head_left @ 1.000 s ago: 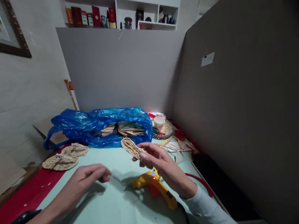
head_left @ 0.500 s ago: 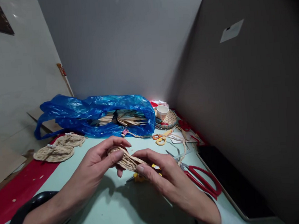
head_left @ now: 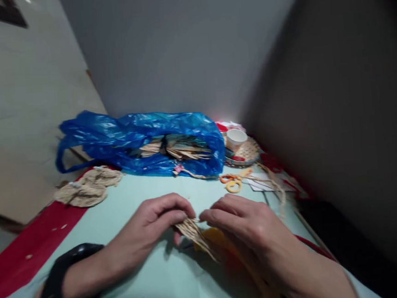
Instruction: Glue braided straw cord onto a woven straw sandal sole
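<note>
A flat piece of braided straw (head_left: 191, 230) hangs at a slant above the table, pinched at its upper left end by my left hand (head_left: 164, 217). My right hand (head_left: 250, 225) is close on the right, fingers bent and together, their tips beside the upper edge of the braid. The thumb of that hand is hidden, and what it grips, if anything, does not show. Under the right hand lies a blurred yellow-orange tool (head_left: 211, 236) with a dark, narrow tip; whether the hand touches it is unclear.
A blue plastic bag (head_left: 134, 127) with straw bundles (head_left: 188, 151) stands at the back. Two woven straw soles (head_left: 82, 194) lie at left. At right are a white cup (head_left: 236, 138), a woven basket (head_left: 250, 151), orange-yellow scissors (head_left: 234, 183), and a dark flat panel (head_left: 330, 230).
My right hand has let go of the braid's lower right end and risen to its upper edge. The braid now slants more steeply from my left hand. The camera view has shifted.
</note>
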The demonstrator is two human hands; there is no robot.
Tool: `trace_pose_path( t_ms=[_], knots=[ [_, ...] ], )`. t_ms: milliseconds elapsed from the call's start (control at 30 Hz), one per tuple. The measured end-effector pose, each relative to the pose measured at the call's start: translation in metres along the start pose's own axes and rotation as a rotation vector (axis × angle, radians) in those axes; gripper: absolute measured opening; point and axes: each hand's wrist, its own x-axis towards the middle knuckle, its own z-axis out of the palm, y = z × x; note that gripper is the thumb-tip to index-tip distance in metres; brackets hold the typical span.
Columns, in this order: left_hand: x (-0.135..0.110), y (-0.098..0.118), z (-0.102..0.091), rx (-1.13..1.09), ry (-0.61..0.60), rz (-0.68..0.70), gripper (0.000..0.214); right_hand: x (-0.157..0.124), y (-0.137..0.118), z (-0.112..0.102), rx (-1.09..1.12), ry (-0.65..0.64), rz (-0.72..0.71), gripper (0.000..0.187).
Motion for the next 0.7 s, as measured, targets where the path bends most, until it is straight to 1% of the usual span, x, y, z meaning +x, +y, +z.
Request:
trace_pose_path(
  t_ms=[100,167,233,333,367,400,433,467,500,600,667,700],
  knots=[
    [0.004,-0.008,0.004,-0.036,-0.034,-0.032,0.016,0.011,0.01,-0.006,-0.107,-0.107,-0.126,0.03],
    [0.008,-0.013,0.006,-0.059,-0.041,-0.051,0.016,0.02,0.016,-0.009,-0.084,-0.176,-0.156,0.029],
    [0.01,-0.017,0.006,-0.074,-0.036,-0.063,0.015,0.029,0.023,-0.01,0.033,-0.246,-0.132,0.028],
    [0.01,-0.018,0.002,-0.081,-0.023,-0.073,0.014,0.042,0.039,-0.014,0.232,-0.323,-0.105,0.032],
    [0.009,-0.019,0.0,-0.082,-0.019,-0.075,0.014,0.046,0.047,-0.017,0.275,-0.345,-0.124,0.031],
    [0.009,-0.019,-0.002,-0.083,-0.014,-0.078,0.014,0.05,0.055,-0.022,0.28,-0.365,-0.093,0.029],
    [0.009,-0.019,-0.004,-0.083,-0.008,-0.082,0.014,0.055,0.065,-0.028,0.307,-0.388,-0.1,0.029],
    [0.009,-0.02,-0.007,-0.083,0.001,-0.088,0.015,0.059,0.075,-0.035,0.319,-0.4,-0.099,0.031],
    [0.01,-0.021,-0.009,-0.086,0.012,-0.091,0.016,0.063,0.084,-0.042,0.297,-0.413,-0.052,0.031],
    [0.012,-0.024,-0.012,-0.085,0.01,-0.104,0.017,0.079,0.105,-0.062,0.221,-0.415,0.065,0.02],
    [0.013,-0.024,-0.012,-0.078,0.004,-0.113,0.018,0.095,0.107,-0.066,0.152,-0.396,0.103,0.02],
    [0.013,-0.023,-0.011,-0.072,0.0,-0.119,0.018,0.103,0.104,-0.064,0.114,-0.387,0.105,0.02]
  ],
)
